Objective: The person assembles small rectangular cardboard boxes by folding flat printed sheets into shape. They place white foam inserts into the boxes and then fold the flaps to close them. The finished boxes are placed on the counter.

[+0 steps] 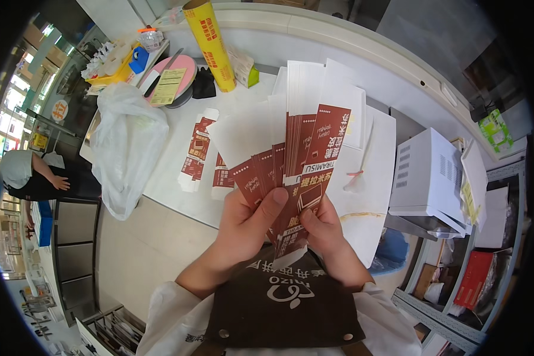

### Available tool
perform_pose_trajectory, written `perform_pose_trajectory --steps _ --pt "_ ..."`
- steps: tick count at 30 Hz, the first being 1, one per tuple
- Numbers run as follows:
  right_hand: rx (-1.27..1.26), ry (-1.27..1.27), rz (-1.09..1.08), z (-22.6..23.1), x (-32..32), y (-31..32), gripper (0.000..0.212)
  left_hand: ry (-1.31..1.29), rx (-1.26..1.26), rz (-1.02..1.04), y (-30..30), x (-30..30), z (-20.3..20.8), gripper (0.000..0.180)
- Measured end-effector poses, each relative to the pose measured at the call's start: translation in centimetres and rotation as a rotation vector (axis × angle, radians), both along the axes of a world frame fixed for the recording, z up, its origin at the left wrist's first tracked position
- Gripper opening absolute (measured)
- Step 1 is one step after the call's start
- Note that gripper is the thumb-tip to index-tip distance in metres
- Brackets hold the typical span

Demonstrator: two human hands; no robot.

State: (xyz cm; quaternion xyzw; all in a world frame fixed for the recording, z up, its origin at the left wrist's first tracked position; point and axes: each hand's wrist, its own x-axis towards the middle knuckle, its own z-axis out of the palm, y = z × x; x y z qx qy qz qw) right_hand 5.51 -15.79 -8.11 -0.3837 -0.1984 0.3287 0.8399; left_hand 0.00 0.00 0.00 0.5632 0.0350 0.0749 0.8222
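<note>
My left hand (243, 222) and my right hand (325, 231) together hold a fanned stack of packaging strips (305, 139), long flat pieces of card printed red-brown with white ends. Both thumbs press on the printed faces near the lower end; the other fingers are mostly hidden behind the stack. White ends spread upward over the table. Left of my hands, a loose strip pile (197, 151) lies on the white table (172, 196), with another printed strip (221, 175) beside it, partly covered by the fan.
A white plastic bag (124, 142) hangs over the table's left edge. Behind stand a yellow roll (210, 44) and a pink round turntable (184, 68) with a knife. Right are a white appliance (424, 175) and shelving (486, 261). Another person (32, 172) stands far left.
</note>
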Motion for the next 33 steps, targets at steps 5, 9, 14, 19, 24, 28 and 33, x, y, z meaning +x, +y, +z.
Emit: perform_pose_trajectory --steps 5,9,14,19,24,28,33 --pt "-0.099 -0.136 -0.207 0.4 -0.9 0.6 0.052 -0.004 0.048 0.09 -0.2 0.0 -0.3 0.03" --pt "-0.088 -0.074 -0.23 0.3 -1.1 1.6 0.047 0.037 0.083 0.044 1.1 -0.1 -0.2 0.026" --pt "-0.09 -0.009 -0.202 0.2 -1.2 1.9 0.045 -0.018 0.097 0.022 2.6 -0.4 -1.3 0.034" --pt "0.012 0.122 -0.099 0.1 -0.9 2.1 0.05 -0.112 -0.022 -0.02 3.3 -0.3 -0.9 0.038" --pt "0.08 0.16 -0.027 0.0 -0.4 2.3 0.057 -0.132 -0.02 -0.083 4.1 -0.8 -2.0 0.038" --pt "0.02 0.215 -0.024 -0.9 -0.8 2.1 0.061 -0.097 -0.001 -0.045 4.3 -1.1 -1.6 0.034" --pt "-0.022 0.191 -0.072 -1.5 -0.3 2.0 0.06 -0.015 0.066 -0.076 4.6 -0.1 -2.3 0.033"
